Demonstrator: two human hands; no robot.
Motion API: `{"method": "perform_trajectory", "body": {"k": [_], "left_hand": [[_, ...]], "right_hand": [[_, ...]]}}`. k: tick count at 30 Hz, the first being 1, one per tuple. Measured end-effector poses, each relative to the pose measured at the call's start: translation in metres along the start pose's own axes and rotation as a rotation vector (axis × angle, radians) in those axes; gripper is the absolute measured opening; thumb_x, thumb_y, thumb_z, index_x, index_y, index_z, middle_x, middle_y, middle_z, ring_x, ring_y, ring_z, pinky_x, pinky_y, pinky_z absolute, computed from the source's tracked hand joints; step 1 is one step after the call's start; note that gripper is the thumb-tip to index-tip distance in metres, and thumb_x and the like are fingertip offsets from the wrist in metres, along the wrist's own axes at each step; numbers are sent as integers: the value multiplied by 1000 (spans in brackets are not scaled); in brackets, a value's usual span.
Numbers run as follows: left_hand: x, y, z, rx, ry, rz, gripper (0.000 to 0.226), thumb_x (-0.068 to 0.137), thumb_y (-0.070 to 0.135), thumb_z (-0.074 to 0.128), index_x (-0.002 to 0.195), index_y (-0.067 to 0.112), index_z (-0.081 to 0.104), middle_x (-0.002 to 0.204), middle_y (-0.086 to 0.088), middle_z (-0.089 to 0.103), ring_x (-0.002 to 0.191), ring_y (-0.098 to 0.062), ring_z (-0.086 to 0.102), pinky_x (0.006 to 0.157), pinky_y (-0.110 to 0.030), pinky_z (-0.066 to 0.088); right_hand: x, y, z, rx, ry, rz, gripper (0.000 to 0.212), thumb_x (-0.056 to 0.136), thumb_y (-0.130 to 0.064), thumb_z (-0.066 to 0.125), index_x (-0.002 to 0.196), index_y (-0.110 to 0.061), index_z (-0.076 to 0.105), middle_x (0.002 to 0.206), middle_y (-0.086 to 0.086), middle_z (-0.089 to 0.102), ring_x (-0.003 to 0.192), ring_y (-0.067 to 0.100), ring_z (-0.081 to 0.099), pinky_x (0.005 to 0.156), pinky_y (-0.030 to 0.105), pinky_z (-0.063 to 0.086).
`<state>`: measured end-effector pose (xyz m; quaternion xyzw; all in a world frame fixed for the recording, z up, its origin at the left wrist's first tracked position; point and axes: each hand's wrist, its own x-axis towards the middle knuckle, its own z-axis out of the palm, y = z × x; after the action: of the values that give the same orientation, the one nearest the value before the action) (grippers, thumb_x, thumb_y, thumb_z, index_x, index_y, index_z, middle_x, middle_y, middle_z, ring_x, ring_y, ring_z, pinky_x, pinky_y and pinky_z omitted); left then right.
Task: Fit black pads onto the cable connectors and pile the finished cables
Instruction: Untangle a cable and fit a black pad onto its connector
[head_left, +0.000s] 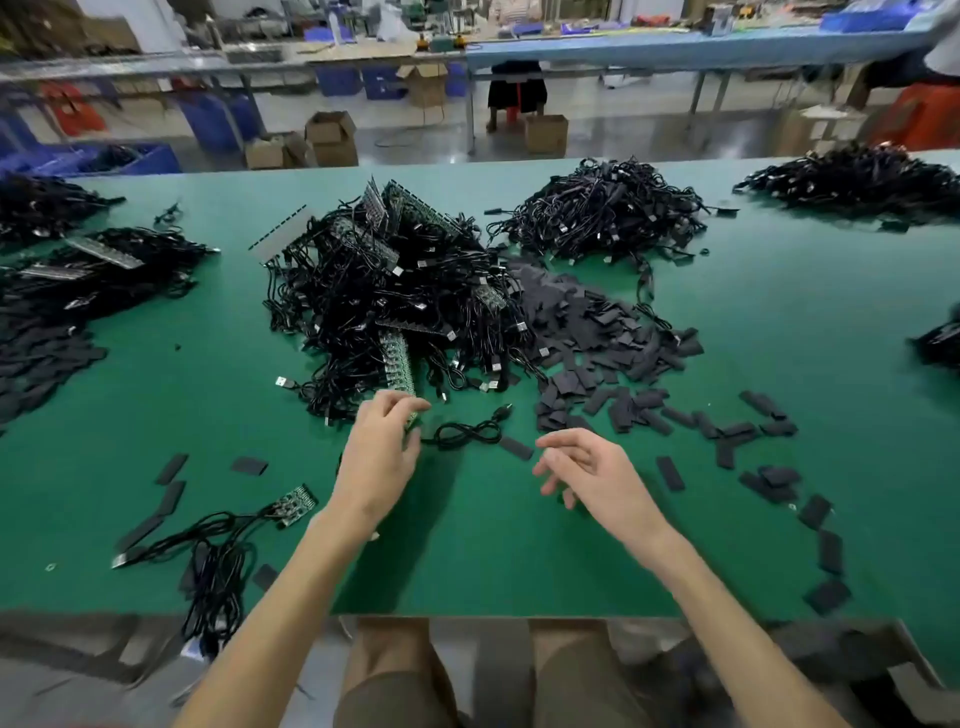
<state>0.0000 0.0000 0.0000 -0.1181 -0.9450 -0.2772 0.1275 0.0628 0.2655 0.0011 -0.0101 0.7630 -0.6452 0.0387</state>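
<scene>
The left hand (382, 452) curls its fingers round the near end of a green board strip (400, 364) and seems to pinch it. The right hand (587, 473) hovers loosely spread, holding nothing. Just beyond and between them a coiled cable (467, 431) lies on the green surface (519, 561), long axis left to right, plug end pointing far-right. A loose black pad (517, 448) lies just beside the right fingertips, nearer that hand, slanting far-left to near-right. Farther off sit the tangled cable heap (395, 291) and the pad heap (597, 332).
</scene>
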Motion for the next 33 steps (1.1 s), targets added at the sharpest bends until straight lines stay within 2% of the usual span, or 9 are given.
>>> {"method": "perform_trajectory", "body": {"k": [4,9,12,14,16,19,21,27,33], "left_hand": [[-1,-19,2,218,25,-142,31,99,13,61,131,14,64,126,-5,58,119,-28,49,101,-39,40],[-1,-14,15,251,62,-83,30,100,17,61,128,7,65,115,-9,63,108,-29,53,96,-39,41],[-4,-5,18,119,76,-79,35,97,16,66,131,8,62,118,-8,64,108,-27,58,98,-40,45],[-8,2,19,-29,90,-89,37,95,12,67,132,11,60,120,-4,61,97,-17,62,94,-38,50],[-9,9,18,-158,98,-97,34,95,8,67,128,15,62,113,3,55,85,-2,59,88,-29,53],[-4,18,17,-274,39,-91,26,94,-1,64,111,18,71,101,6,55,91,7,55,84,-9,45],[1,25,17,-323,-2,-114,27,92,-3,65,103,20,73,99,2,58,89,7,54,80,-5,41],[11,49,12,-741,-104,-388,16,91,-1,67,95,15,70,90,-6,65,66,-8,66,59,-25,56],[14,78,-7,-1179,-308,-478,18,89,-7,70,103,1,63,81,-13,57,65,-17,64,64,-28,59]], "right_hand": [[6,15,14,-40,173,-4,12,103,-11,59,104,-19,68,81,-1,74,65,12,65,52,26,51],[9,22,12,-68,206,-40,12,103,-15,60,100,-21,70,78,0,73,58,10,63,50,25,50],[10,22,13,-63,221,-42,13,103,-14,60,99,-19,70,76,1,72,58,11,62,50,25,50],[9,23,13,-59,226,-43,12,103,-14,60,98,-19,70,75,2,72,58,11,62,50,25,49],[9,23,13,-64,227,-43,11,102,-13,61,98,-18,70,75,1,72,58,11,62,50,25,49],[8,23,14,-73,208,-44,8,101,-16,63,99,-19,70,76,0,73,59,10,63,50,24,50],[8,24,14,-90,187,-47,6,100,-18,65,100,-21,69,77,-1,73,61,9,64,50,24,51],[8,24,16,-83,159,-63,11,98,-25,69,108,-28,67,78,0,73,64,11,66,50,25,49],[8,26,14,-97,162,-91,14,97,-29,70,110,-31,64,77,-2,73,63,12,67,52,17,45]]}}
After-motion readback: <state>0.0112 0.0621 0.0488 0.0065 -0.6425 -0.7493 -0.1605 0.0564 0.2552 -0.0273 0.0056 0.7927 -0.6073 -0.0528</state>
